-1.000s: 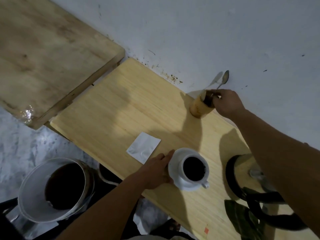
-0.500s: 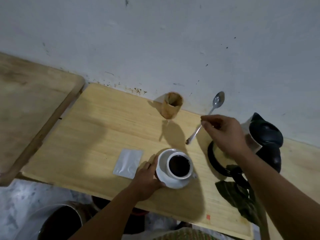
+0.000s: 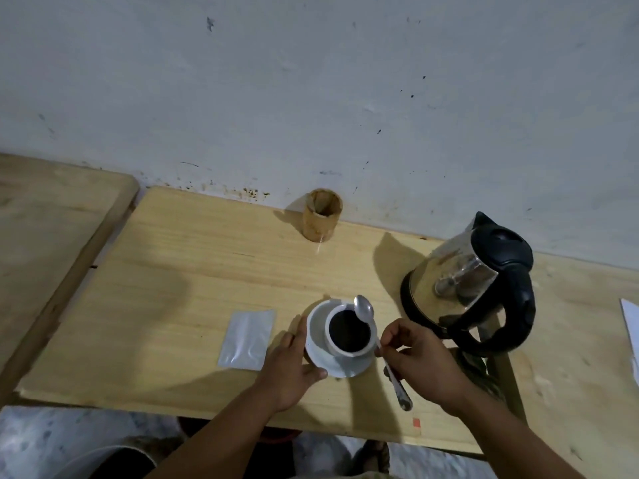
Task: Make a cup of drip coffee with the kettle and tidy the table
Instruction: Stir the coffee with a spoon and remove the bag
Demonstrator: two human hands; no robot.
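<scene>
From the head view, the right hand [image 3: 420, 357] has carried the slim metal teaspoon [image 3: 375, 335] from the bamboo holder cup [image 3: 321, 216] by the wall to the small white coffee cup [image 3: 351, 331]. Its fingers pinch the handle midway, and the bowl now hovers at the cup's far rim, just over the dark coffee. The left hand [image 3: 290, 361] has stayed against the white saucer [image 3: 323, 354], fingers spread loosely around its near-left edge, bracing rather than gripping. The steel kettle with black lid and handle [image 3: 473, 285] stands on the pale wooden table [image 3: 173, 271] to the right, and a flat silver sachet [image 3: 247, 335] lies left of the saucer. Brewing looks finished; stirring probably comes next, with the sachet left to tidy.
</scene>
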